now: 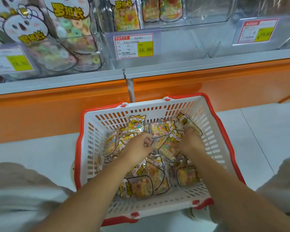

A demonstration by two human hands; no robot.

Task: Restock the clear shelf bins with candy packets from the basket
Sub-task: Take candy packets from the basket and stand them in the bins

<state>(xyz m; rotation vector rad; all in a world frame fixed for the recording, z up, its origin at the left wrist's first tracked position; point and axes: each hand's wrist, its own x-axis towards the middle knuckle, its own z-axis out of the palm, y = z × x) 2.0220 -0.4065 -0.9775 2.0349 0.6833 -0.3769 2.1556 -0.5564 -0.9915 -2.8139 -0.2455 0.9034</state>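
A white basket with a red rim (97,131) sits on the floor below the shelf and holds several clear candy packets (141,186) printed with yellow cartoon cats. Both my hands reach into it. My left hand (139,144) has its fingers curled around the edge of a packet near the basket's middle. My right hand (191,141) grips a bunch of packets (167,146) toward the far right corner. The clear shelf bins (196,39) stand above; the middle and right ones are mostly bare, with a few packets (126,17) at the back.
An orange shelf base (57,108) runs across behind the basket. The left bin (70,39) is packed with ring-candy bags. Price tags (134,46) reading 16.80 hang on the bin fronts. My knees (15,190) frame the basket on the pale tiled floor.
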